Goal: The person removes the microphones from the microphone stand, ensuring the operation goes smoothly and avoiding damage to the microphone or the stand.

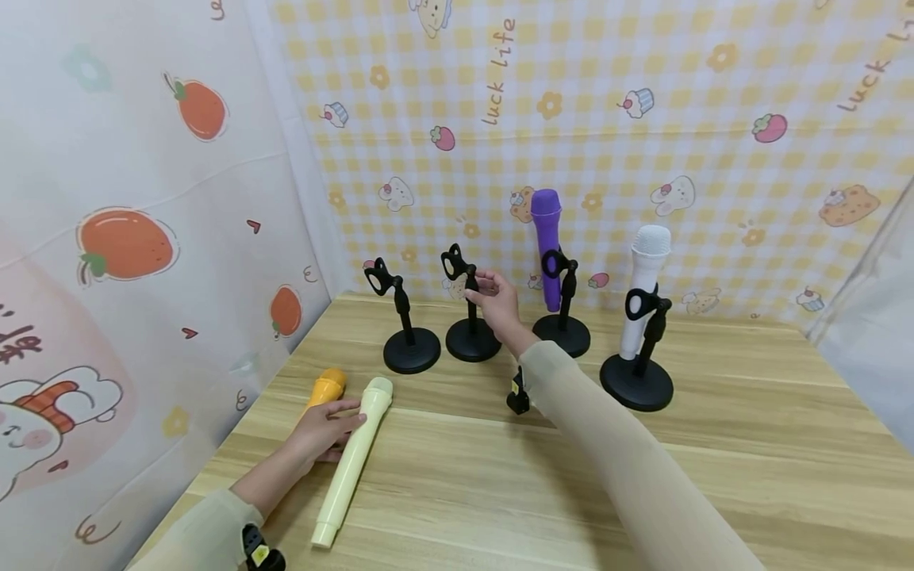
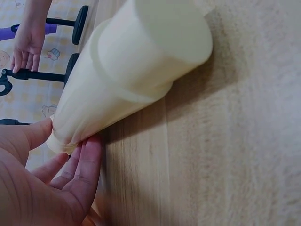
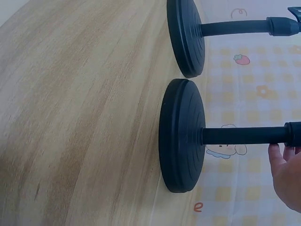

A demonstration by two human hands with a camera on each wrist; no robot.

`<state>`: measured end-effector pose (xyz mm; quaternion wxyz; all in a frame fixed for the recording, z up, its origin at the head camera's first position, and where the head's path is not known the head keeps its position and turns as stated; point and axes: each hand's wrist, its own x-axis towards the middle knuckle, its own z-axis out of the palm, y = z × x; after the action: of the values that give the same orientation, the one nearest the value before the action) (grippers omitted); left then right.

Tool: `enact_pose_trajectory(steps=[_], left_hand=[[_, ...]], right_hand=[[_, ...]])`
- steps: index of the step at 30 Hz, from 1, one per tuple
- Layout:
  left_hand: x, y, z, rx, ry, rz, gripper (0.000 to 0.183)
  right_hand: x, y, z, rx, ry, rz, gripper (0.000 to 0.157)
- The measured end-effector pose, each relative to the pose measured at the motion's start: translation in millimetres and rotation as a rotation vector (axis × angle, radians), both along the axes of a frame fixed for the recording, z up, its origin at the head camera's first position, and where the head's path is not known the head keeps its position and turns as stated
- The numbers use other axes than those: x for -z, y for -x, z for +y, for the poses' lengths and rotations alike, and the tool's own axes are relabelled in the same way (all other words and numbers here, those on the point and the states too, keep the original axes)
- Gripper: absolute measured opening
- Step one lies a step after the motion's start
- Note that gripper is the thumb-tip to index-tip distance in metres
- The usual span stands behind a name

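My left hand [image 1: 324, 432] pinches a pale yellow microphone [image 1: 355, 460] between thumb and fingers, near its head. In the left wrist view the plain butt end of that microphone [image 2: 141, 56] points toward the camera, slanting over the wood. An orange microphone [image 1: 328, 386] lies just left of it, partly hidden by the hand. My right hand [image 1: 498, 305] holds the upper post of a black microphone stand [image 1: 472, 337], thumb on one side and fingers on the other. Its clip is bare. In the right wrist view the fingertips [image 3: 276, 153] meet the post just below the collar.
Another black stand [image 1: 412, 349] with a bare clip is on the left. To the right, a purple microphone [image 1: 547, 230] and a white microphone [image 1: 648, 254] sit in the clips of two more stands. Patterned cloth [image 1: 607, 47] hangs behind and left of the wooden table [image 1: 750, 444].
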<state>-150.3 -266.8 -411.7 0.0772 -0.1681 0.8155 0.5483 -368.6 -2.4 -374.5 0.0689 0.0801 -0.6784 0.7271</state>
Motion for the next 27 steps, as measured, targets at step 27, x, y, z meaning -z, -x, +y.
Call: enact_pose_trajectory(steps=[27], left_hand=[[-12.1,3.6,-5.0,0.032,0.013,0.037,0.061]], right_hand=[[13.7,-13.1,22.0,-0.048,-0.065,-0.001,0.039]])
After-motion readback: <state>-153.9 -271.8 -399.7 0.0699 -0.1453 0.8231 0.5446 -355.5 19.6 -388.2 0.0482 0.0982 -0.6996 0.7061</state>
